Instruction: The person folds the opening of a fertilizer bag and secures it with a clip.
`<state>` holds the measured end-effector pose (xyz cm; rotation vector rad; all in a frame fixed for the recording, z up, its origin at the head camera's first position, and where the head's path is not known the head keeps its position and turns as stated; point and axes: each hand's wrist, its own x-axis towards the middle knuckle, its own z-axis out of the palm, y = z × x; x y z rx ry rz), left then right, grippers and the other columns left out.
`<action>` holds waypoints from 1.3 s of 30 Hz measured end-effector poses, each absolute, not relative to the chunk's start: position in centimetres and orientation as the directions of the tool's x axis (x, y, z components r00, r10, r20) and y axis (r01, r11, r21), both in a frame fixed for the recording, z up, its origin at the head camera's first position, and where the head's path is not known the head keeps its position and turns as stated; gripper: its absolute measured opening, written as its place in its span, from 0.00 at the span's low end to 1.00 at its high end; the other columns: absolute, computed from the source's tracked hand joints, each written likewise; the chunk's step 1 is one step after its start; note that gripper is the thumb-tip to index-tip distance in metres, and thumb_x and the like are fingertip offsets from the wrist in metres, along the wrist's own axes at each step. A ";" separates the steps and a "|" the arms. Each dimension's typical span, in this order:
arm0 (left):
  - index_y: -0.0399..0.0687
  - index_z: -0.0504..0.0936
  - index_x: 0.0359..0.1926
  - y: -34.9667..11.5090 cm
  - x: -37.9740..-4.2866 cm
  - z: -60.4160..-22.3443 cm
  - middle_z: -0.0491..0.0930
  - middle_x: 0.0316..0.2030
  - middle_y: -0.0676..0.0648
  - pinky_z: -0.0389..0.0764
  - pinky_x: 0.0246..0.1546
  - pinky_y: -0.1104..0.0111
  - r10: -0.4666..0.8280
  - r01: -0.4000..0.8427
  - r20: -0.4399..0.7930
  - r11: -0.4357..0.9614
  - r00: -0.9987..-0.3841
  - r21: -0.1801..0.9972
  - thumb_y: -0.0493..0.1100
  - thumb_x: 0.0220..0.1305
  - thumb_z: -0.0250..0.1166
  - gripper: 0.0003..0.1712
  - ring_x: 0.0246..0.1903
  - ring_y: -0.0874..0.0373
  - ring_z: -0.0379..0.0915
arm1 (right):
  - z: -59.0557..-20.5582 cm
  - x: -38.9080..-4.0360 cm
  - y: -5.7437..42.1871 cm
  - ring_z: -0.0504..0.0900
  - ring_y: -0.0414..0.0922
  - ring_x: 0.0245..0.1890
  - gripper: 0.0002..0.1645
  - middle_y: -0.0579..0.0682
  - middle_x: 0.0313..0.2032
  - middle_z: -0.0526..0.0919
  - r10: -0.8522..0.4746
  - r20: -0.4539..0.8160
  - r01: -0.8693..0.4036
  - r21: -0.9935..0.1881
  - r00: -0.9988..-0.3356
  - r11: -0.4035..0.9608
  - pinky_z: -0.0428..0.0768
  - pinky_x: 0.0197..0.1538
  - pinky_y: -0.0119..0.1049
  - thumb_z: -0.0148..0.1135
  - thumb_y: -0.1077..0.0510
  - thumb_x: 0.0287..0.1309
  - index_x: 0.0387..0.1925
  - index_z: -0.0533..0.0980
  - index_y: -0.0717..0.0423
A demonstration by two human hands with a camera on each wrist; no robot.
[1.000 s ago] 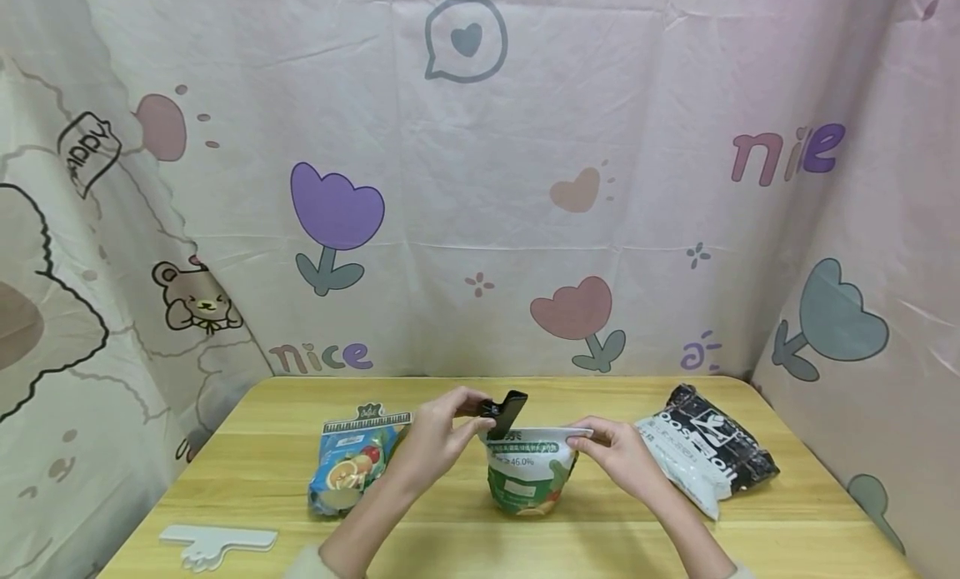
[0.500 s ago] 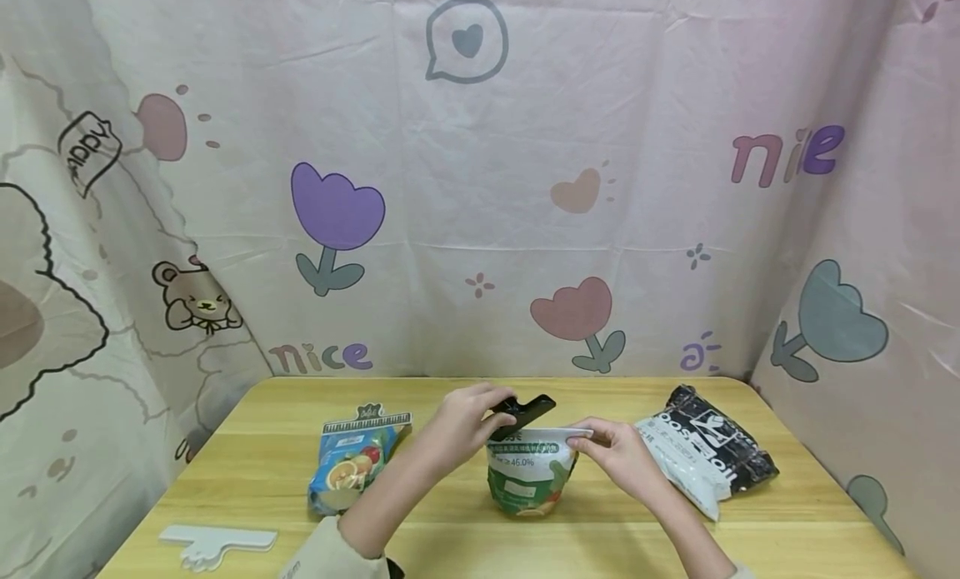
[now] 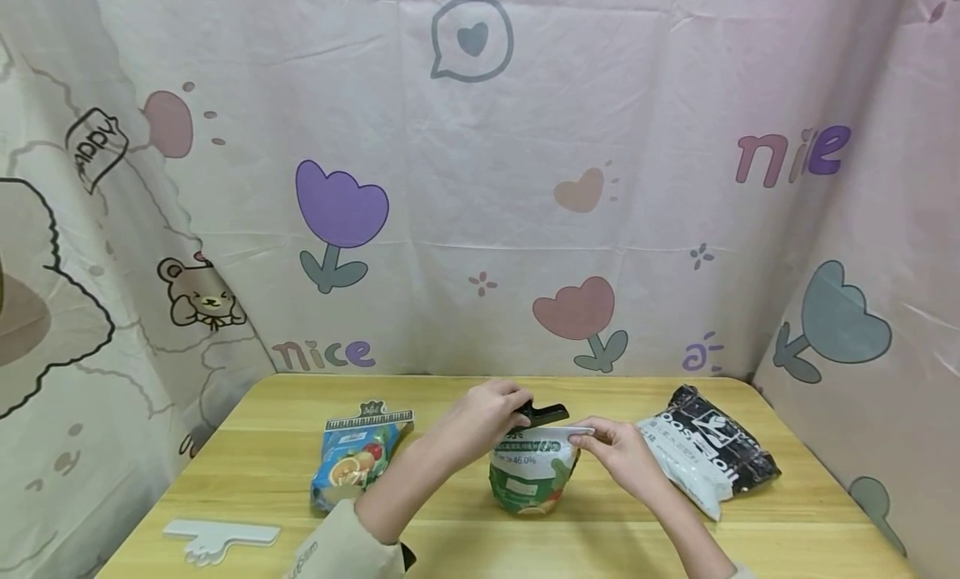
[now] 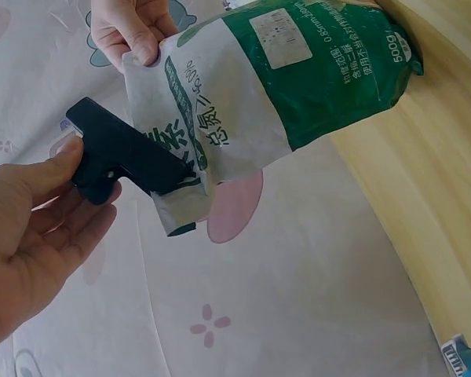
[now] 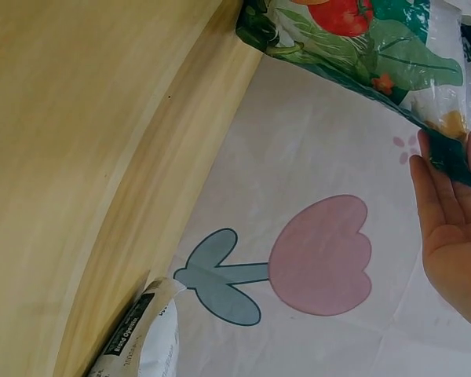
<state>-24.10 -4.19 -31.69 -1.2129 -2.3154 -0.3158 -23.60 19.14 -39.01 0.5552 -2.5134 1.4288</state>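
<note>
A green and white printed pouch stands upright on the table, its top edge spread wide. My left hand grips a black bag clip between thumb and fingers at the pouch's top left. Seen from the left wrist, the front bar of the clip lies across the pouch's printed face near a top corner, and a dark end shows beyond the edge. The opposite top corner is pinched by my right hand; in the right wrist view that hand's fingers lie along the pouch's edge.
To the left sits a blue fruit-print bag with a clip along its top. A white bag clip lies at the front left of the table. A black and white bag lies at the right. Patterned cloth hangs behind.
My left hand has moved right with the black clip, which has swung from steeply tilted to nearly level along the pouch's top. My right hand keeps its hold on the corner.
</note>
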 end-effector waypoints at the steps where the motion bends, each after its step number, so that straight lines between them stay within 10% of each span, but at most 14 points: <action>1: 0.44 0.79 0.37 -4.1 -24.1 -31.6 0.76 0.31 0.50 0.76 0.33 0.75 0.707 0.815 0.523 0.578 -0.476 -0.038 0.44 0.58 0.64 0.09 0.33 0.58 0.73 | -39.0 -23.6 19.1 0.81 0.42 0.36 0.10 0.45 0.32 0.84 -0.219 0.345 -0.409 -0.787 -0.913 0.462 0.77 0.40 0.35 0.63 0.54 0.55 0.37 0.82 0.55; 39: 0.46 0.83 0.32 -1.3 -23.8 -31.7 0.78 0.29 0.53 0.75 0.34 0.76 0.759 0.700 0.394 0.641 -0.518 -0.315 0.45 0.53 0.69 0.08 0.30 0.62 0.72 | -39.0 -23.6 18.6 0.76 0.38 0.31 0.11 0.44 0.30 0.81 -0.190 0.446 -0.481 -0.746 -0.875 0.462 0.76 0.36 0.34 0.54 0.64 0.62 0.42 0.79 0.63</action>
